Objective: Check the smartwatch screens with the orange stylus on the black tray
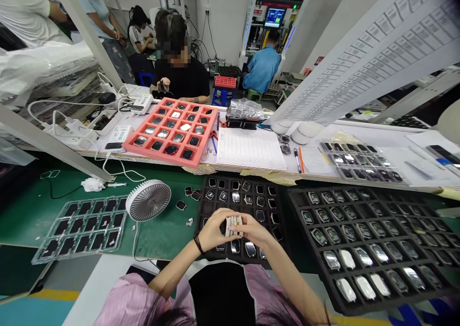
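Note:
Over a black foam tray (268,254), both of my hands are closed around a small stack of pale, silvery watch cases (233,224). My left hand (214,230) grips the stack from the left, thumb and fingers curved about it. From the other side, my right hand (253,229) has its fingers on the stack's right part. Watch bodies with dark screens and silver rims sit in the tray's pockets, and my hands hide some of these. Just left of the tray, several loose watch faces (181,204) lie on the green mat (151,239).
A second black tray (316,268) of watch cases stands at right. A white fan (149,200) and a clear blister tray (124,215) are at left. On the shelf are a red foam tray (158,156) and printed sheets (247,148). A co-worker (183,76) sits opposite.

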{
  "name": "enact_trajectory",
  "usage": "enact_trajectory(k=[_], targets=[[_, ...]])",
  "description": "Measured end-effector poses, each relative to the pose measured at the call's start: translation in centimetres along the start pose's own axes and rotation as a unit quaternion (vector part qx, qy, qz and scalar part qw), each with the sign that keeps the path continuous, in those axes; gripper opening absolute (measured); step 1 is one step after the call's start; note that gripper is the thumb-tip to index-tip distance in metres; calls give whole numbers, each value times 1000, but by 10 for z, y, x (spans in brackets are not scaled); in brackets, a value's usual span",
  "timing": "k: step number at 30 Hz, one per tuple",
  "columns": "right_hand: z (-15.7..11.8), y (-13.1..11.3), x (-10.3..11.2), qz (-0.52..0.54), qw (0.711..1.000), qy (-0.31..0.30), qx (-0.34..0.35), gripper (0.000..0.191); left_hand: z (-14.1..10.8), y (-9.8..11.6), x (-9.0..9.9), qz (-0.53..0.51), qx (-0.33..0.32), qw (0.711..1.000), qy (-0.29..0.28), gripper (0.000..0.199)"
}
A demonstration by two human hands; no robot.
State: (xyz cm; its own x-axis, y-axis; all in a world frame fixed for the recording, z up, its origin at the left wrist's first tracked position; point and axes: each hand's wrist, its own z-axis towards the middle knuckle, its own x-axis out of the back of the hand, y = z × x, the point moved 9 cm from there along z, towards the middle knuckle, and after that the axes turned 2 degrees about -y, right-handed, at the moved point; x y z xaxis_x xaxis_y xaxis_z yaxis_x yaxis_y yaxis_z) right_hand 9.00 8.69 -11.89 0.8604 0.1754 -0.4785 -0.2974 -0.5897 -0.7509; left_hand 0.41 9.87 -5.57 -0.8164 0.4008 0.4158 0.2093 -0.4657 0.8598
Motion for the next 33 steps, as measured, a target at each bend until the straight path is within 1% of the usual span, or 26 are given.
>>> enact_trajectory(k=[4,7,9,11,13,15,19,22,27,33], targets=[[1,6,9,14,999,33,19,30,-5,-6,-3,2,-5,1000,-19,56],[2,12,17,29,997,67,25,32,-9,-13,4,21,14,1000,12,53],[3,16,17,43,997,59,24,30,-10,-14,5,26,19,999,18,51],[3,20,13,55,998,34,22,25,-9,-13,3,24,12,1000,2,51],[3,22,11,64,998,21,20,23,-8,-12,1,33,16,999,-12,56],[1,23,11,66,997,22,20,24,-7,-14,0,56,32,998,-18,60],[0,18,7,31,999,10,32,26,-6,-10,-5,114,32,993,-32,58],[0,12,5,15,999,4,40,27,-5,-7,-6,129,30,991,-34,59],[-2,7,3,0,999,-8,34,27,-4,-6,-7,104,37,993,-50,58],[-2,7,5,13,998,13,55,27,-6,-5,-8,11,19,999,-39,61]])
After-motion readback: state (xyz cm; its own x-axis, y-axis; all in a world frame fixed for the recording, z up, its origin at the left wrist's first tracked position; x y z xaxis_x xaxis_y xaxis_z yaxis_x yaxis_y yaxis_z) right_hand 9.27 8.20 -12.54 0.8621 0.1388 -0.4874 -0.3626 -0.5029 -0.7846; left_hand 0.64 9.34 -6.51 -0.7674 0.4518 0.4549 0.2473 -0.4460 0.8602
